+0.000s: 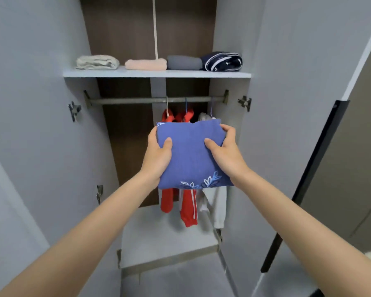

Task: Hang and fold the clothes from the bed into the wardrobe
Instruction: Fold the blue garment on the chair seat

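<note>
I can read no text, label, brand or number anywhere. The only markings I see are a pale leaf pattern on the folded blue cloth (189,155) at the centre of the frame and white stripes on the navy garment (223,61) at upper right. Neither forms letters.

Single view, head-worn wide-angle camera: faces forward and slightly downward, near, into the open wardrobe (126,136). Shelf (156,73) sits in upper frame, wardrobe floor (159,234) in lower centre; straight edges bow outward.
</note>
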### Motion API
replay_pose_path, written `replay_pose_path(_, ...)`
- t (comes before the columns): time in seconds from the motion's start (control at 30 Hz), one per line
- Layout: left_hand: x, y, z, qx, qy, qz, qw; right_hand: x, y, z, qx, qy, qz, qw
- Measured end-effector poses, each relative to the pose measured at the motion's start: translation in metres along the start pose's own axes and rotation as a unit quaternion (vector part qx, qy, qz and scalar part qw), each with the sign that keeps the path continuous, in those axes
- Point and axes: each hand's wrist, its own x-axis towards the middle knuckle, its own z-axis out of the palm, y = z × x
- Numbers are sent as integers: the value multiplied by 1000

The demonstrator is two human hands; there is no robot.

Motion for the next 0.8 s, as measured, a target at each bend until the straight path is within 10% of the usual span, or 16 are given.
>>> replay_pose_path(0.8,412,118,-101,48,112,66,990,429,-106,153,156,-80,-80,981)
